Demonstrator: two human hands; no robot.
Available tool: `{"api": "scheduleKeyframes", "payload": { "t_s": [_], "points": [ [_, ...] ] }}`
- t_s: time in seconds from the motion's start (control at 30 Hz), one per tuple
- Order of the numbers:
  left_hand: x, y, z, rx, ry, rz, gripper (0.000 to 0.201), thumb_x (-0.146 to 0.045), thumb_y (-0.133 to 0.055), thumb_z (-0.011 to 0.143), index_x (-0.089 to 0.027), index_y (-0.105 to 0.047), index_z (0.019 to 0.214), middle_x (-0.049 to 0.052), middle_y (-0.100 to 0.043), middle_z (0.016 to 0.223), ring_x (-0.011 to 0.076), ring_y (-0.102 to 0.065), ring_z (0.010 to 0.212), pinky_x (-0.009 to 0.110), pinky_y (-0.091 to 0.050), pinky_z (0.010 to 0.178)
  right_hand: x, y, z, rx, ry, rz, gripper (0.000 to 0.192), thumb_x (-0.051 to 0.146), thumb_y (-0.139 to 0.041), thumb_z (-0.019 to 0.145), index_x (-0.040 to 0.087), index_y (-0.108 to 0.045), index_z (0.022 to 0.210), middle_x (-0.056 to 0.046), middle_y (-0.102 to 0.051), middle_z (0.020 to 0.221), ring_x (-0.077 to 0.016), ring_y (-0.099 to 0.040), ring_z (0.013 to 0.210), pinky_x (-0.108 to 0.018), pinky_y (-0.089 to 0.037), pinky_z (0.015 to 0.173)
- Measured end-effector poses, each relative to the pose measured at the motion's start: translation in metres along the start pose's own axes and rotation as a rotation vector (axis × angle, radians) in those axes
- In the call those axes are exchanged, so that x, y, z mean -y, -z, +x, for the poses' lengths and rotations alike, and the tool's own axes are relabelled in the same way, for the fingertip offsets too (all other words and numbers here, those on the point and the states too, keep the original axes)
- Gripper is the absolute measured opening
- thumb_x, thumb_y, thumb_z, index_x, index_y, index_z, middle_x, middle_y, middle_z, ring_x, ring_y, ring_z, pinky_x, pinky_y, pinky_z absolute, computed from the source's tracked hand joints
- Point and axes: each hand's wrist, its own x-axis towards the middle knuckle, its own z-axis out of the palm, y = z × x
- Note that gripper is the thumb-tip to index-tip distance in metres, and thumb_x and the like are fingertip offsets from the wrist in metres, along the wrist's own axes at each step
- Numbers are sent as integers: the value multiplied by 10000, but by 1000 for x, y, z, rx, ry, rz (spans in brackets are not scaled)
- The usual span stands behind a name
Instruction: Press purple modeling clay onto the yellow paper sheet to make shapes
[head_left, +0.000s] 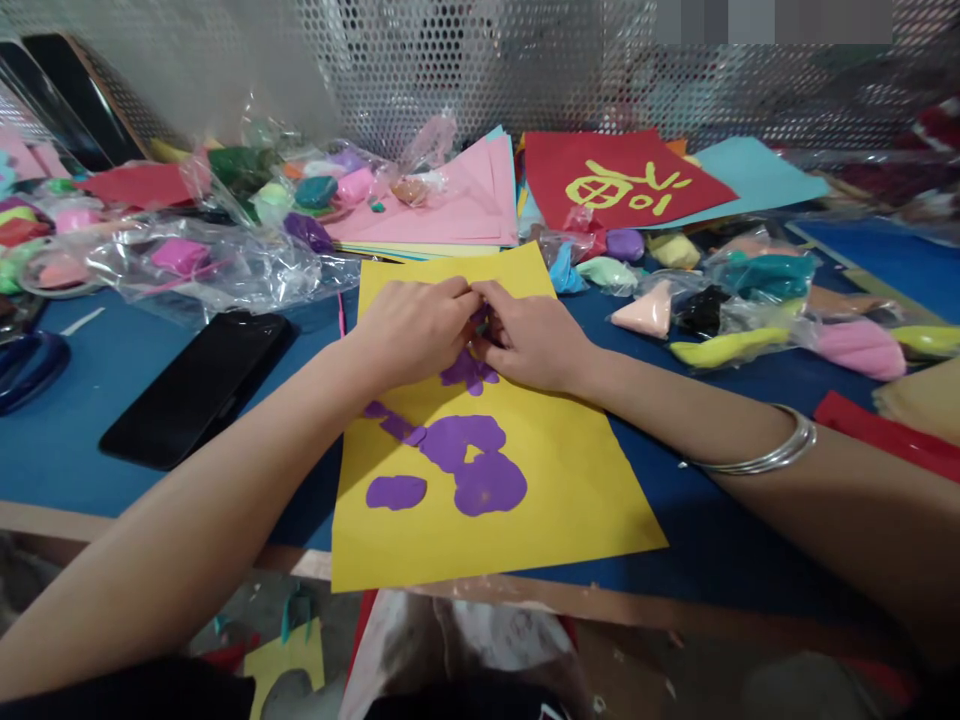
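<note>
Lying nearest, at the table's (90, 400) front edge, a yellow sheet (570, 480) overhangs the blue top slightly. Flat purple clay shapes (469, 460) are pressed onto it: an oval at lower left, two larger blobs touching each other in the middle, and a thin strip running up-left from them. Just above these sits another purple piece (469, 372), right beneath the fingertips.

Both hands meet over the upper half of the sheet. The left hand (412, 330) is curled, fingers bent in toward the right, and the right hand (536, 340) mirrors it; together they pinch a small bit of purple clay (480, 322) between their fingertips, mostly hidden by the fingers. A silver bangle (772, 455) rings the right forearm.

Left of the sheet, a black phone (199, 385) lies face down on the table. Right of the sheet, bagged clay lumps (720, 300) in peach, black, teal, yellow-green and pink are strewn about.

Farther back, a stack of pink paper (465, 195) lies behind the sheet, with more wrapped clay (300, 190) to its left. A red sheet (622, 180) bearing yellow clay marks rests on light blue paper, against the perforated metal wall (450, 60).
</note>
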Motion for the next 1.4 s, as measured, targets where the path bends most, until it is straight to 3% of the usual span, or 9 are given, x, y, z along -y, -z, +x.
{"api": "scheduleKeyframes", "payload": {
  "t_s": [0.3,0.73,0.93,1.1,1.2,1.4],
  "points": [
    [-1,2,1,54,-1,0,342,-273,-300,838,-130,-525,1052,82,-579,972,229,-590,802,284,-386,598,-2,-3,1,-14,-12,-16,474,293,-438,729,121,-406,1170,-41,-649,756,-210,-576,667,-258,-321,556],
    [-1,2,0,34,-21,5,361,-299,-279,862,-134,-525,1069,90,-582,1004,191,-581,758,284,-389,587,-2,-2,0,-27,10,-34,484,294,-416,732,116,-399,1182,-77,-671,812,-213,-576,648,-260,-242,514],
    [2,0,2,-70,-68,-19,371,-299,-279,865,-148,-619,857,56,-628,839,161,-570,696,259,-354,533,0,-1,-1,-26,11,-30,451,331,-377,771,122,-415,1169,-79,-671,811,-215,-573,654,-264,-249,530],
    [3,1,1,-214,-60,-147,287,-307,-374,841,-200,-637,881,28,-649,821,135,-569,720,242,-369,557,2,-2,-3,-98,-60,-7,453,354,-404,759,144,-420,1160,-64,-657,792,-201,-559,640,-257,-248,524],
    [2,0,0,-309,-52,-210,244,-307,-411,830,-228,-635,884,29,-648,826,139,-582,726,254,-387,565,1,-1,-3,-151,-95,-31,359,334,-415,742,166,-512,1045,-55,-645,738,-189,-554,623,-256,-236,515],
    [0,-2,-1,-343,-56,-265,268,-386,-403,842,-207,-598,888,39,-628,843,123,-572,677,248,-374,546,0,-1,-3,-148,-105,-38,324,267,-406,725,159,-589,969,-80,-663,778,-190,-555,634,-266,-232,525]
  ]
}}
